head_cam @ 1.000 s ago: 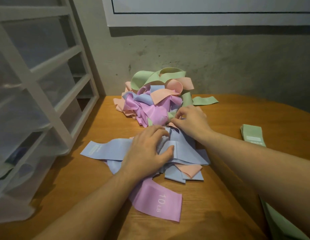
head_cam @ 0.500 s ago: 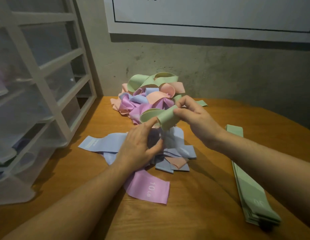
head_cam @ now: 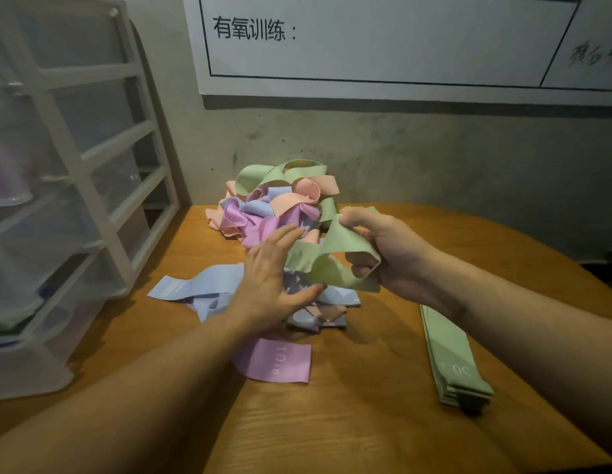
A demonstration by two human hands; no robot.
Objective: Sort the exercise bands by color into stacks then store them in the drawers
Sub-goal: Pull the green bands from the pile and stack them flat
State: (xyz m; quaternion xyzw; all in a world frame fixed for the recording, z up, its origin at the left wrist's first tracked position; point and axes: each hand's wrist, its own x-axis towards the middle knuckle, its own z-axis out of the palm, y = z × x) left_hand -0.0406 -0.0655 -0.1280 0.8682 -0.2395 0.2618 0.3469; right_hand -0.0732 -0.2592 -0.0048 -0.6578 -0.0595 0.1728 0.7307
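- On the tabletop (head_cam: 383, 422), against the wall: a tangled pile (head_cam: 280, 203) of green, pink, peach and blue bands.
- Just in front of the pile: loose blue bands (head_cam: 202, 289) lying flat, with a peach piece among them.
- Nearest the camera: a pink band (head_cam: 280, 362) marked 10 LB, partly under the left forearm.
- Above the blue bands, raised off the tabletop: a looped green band (head_cam: 332, 254), gripped by the right hand (head_cam: 397, 254), thumb on top and fingers curled through the loop.
- Left hand (head_cam: 274, 278): fingers straight and spread, palm toward the green band, fingertips touching its left side; grasping nothing.
- To the right, well apart from the pile: a flat green stack (head_cam: 451, 357), running from under the right forearm toward the near edge, top band marked 30.
- At far left: a white drawer unit (head_cam: 75, 186) with clear drawers, standing on the tabletop; contents blurred, hints of purple and green inside.
- On the wall above: a white board (head_cam: 400, 39) with black lines and printed characters.
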